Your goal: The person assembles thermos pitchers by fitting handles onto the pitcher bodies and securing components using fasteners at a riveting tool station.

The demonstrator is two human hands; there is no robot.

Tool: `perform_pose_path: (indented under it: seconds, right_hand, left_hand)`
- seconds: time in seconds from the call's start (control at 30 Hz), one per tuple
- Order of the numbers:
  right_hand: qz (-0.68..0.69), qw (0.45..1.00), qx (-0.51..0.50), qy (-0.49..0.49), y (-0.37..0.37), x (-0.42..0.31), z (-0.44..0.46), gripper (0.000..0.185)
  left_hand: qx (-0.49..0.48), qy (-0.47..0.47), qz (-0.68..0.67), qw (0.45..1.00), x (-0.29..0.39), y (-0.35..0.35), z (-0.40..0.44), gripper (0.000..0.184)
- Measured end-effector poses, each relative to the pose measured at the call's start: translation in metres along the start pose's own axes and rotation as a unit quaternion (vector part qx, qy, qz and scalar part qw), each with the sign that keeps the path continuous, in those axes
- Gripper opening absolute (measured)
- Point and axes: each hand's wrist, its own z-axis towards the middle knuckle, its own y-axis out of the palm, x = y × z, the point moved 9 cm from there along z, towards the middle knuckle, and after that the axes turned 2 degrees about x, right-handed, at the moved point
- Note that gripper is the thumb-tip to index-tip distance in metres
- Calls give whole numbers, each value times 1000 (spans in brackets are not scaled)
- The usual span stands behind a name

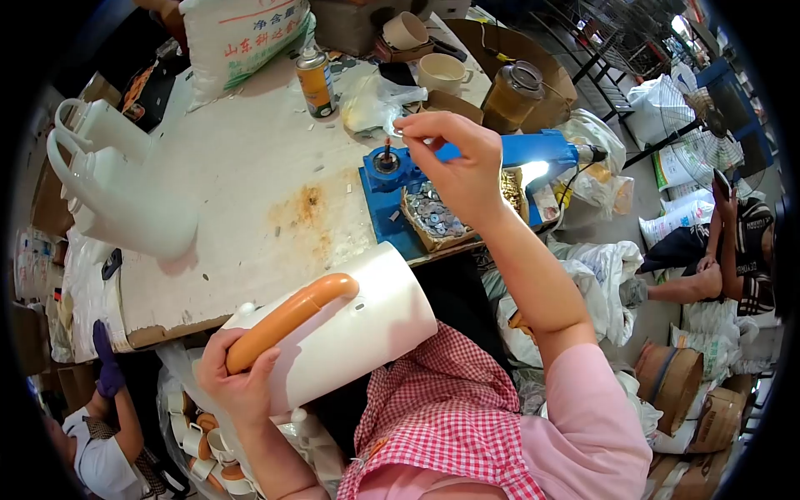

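My left hand (pixel 237 375) is wrapped around the lower end of the orange handle (pixel 292 319) of a white plastic jug (pixel 379 321), which lies tilted across my lap at the table edge. A small dark hole or spot shows on its wall beside the handle's upper end. Raised over the bench, my right hand (pixel 458 162) pinches a tiny piece between thumb and fingertips; it is too small to name. Just below those fingertips stands the copper-coloured tip (pixel 387 150) of a blue bench tool (pixel 533 148). A cardboard box of grey metal washers (pixel 437 218) sits under my right wrist.
Two white jugs (pixel 137 204) stand on the table (pixel 233 200) at left. Toward the back are a spray can (pixel 315 83), a printed sack (pixel 242 50) and a lidded jar (pixel 518 92). Brass-coloured small parts (pixel 511 193) lie beside the washers. Other people sit at both sides.
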Motion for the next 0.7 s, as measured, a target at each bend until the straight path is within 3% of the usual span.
perform_pose_path:
  seconds: [0.2,0.5,0.6,0.63,0.67,0.7]
  right_hand:
    - [-158,969,-49,-185,20,-17,1,15]
    - [-246,935,-78,-244,26,-28,-5,18]
    - [-213,954,-15,-211,6,-39,-8,20]
    - [-184,966,20,-180,-6,-38,-14,7]
    - [-181,966,22,-182,-9,-40,-33,7]
    - [-36,999,2,1,-13,-11,-51,10]
  left_hand:
    - [-22,50,24,998,6,1,-3,37]
    - [2,-23,-11,1000,-5,-4,4,39]
    - [15,-34,-3,999,-8,-13,9,35]
    - [21,-29,-8,999,-10,-19,13,33]
    - [23,-27,-7,999,-11,-26,18,33]
    - [42,-23,7,999,-12,-38,23,31]
